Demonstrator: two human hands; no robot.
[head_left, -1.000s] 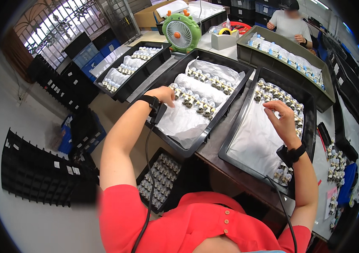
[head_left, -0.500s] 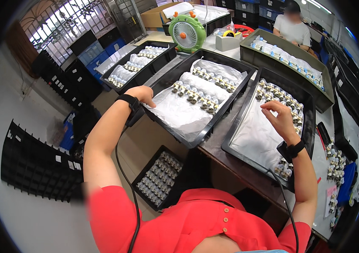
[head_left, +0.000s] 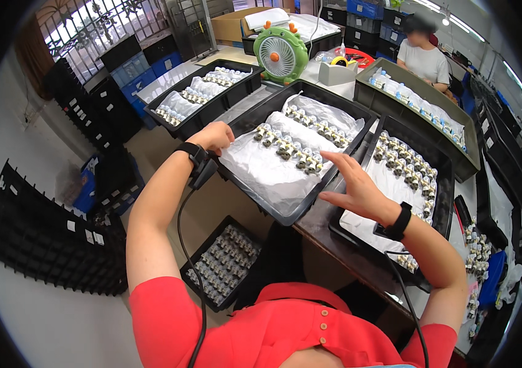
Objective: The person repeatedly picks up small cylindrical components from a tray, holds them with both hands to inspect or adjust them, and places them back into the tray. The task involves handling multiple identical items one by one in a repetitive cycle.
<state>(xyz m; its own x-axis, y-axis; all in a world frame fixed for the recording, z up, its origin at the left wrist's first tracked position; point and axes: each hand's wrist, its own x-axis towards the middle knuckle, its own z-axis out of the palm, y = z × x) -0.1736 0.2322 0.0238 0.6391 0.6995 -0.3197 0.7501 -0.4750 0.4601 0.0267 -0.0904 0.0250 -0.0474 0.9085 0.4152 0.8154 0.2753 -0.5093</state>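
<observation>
In the middle, a black tray (head_left: 359, 132) lined with a white sheet (head_left: 261, 168) holds rows of small white, gold and dark figurines (head_left: 285, 147). At the tray's left rim is my left hand (head_left: 213, 136), its fingers curled closed at the edge of the sheet; the fingertips are partly hidden. Over the tray's right side hovers my right hand (head_left: 359, 190), thumb and fingers apart, with nothing in it. Its fingertips come close to the end of the nearest figurine row. Beneath that forearm lies another black tray (head_left: 448, 178) with more figurines on white lining.
A green fan (head_left: 280, 55) stands behind the trays, beside a tape dispenser (head_left: 337, 73). Further lined trays sit at the back left (head_left: 251, 83) and back right (head_left: 466, 147). Across the table sits a person (head_left: 423, 58). A filled crate (head_left: 221, 264) rests on the floor.
My right hand has moved left from the right tray to the middle tray, its fingers spreading. My left hand stays at the middle tray's left rim. The view has shifted slightly.
</observation>
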